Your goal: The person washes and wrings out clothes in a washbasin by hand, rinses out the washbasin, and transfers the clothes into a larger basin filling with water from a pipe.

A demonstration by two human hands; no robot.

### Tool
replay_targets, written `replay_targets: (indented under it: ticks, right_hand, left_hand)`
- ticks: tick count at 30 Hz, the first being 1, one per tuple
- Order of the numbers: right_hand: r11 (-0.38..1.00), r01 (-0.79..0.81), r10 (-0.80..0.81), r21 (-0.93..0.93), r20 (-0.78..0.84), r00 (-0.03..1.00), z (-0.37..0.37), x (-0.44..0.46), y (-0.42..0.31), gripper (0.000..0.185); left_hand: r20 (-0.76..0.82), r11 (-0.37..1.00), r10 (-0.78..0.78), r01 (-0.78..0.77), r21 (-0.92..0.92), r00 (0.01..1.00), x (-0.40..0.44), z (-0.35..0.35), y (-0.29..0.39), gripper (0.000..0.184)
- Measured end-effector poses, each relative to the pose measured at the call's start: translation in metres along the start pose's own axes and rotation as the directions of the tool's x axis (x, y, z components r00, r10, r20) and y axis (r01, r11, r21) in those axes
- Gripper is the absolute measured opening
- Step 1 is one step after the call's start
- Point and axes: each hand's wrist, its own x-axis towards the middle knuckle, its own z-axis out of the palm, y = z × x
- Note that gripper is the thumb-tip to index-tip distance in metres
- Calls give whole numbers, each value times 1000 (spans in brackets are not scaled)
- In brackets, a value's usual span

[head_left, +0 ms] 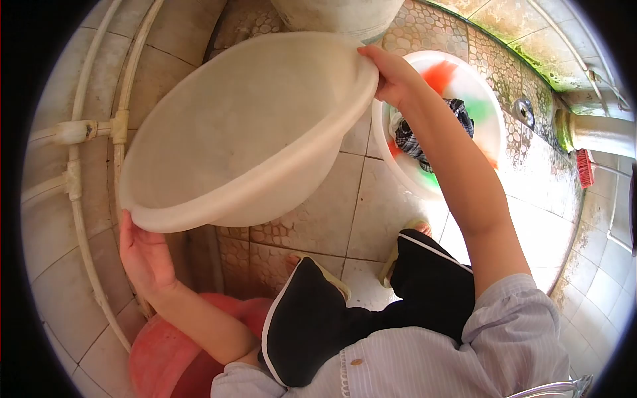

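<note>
A large white plastic basin [225, 126] is held up in the air, tilted, with its hollow side facing me. My left hand [147, 259] supports its rim at the lower left, the fingers partly behind the edge. At the upper right, my right hand [391, 74] grips the rim with the thumb on top; the other fingers are mostly hidden. Below my right forearm, a second white basin [494, 126] with red and green patches stands on the floor. Dark plaid cloth [411, 142] lies inside it, partly covered by my arm.
A red tub [149, 351] stands by my left elbow. A pale round container [338, 16] is at the far side. White pipes [76, 192] run along the left wall. A floor drain [524, 113] and red brush [584, 168] are on the right. My feet stand on floor tiles [385, 205].
</note>
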Motion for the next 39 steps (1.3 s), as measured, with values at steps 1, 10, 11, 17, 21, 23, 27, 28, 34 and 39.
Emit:
replay_targets:
  ticks: [1,10,11,17,21,23,27,28,34,39]
  right_hand:
    - [1000,-6,6,4,6,1000,-1,4,-1,27]
    - [996,-6,3,86,36,999,7,5,-10,18]
    - [997,-8,5,83,34,999,7,5,-11,17]
    - [996,-18,17,84,13,1000,5,17,-14,25]
    - [995,-27,25,92,18,1000,4,21,-15,25]
    - [993,-56,50,106,60,997,4,27,-16,24]
    - [997,-61,59,42,30,998,4,36,-20,22]
    - [998,-55,55,23,21,998,7,32,-21,13]
    - [994,-75,66,77,112,991,0,49,-20,25]
    - [987,-117,95,114,178,979,-7,52,-15,21]
  left_hand:
    - [-20,1000,4,-4,5,1000,0,3,0,29]
    - [8,1000,9,-9,-15,1000,4,11,3,28]
    - [8,1000,11,-11,-16,1000,4,12,3,28]
    - [65,999,1,1,-45,998,7,10,4,28]
    - [138,999,13,-7,-43,990,8,8,4,27]
    - [194,999,8,1,-46,981,10,7,4,28]
    - [228,999,12,-5,-33,974,12,3,6,27]
    - [270,999,14,-4,-35,963,13,2,7,27]
    - [374,996,-29,59,-71,927,18,-4,10,22]
    - [291,999,17,-3,-47,956,9,9,4,25]
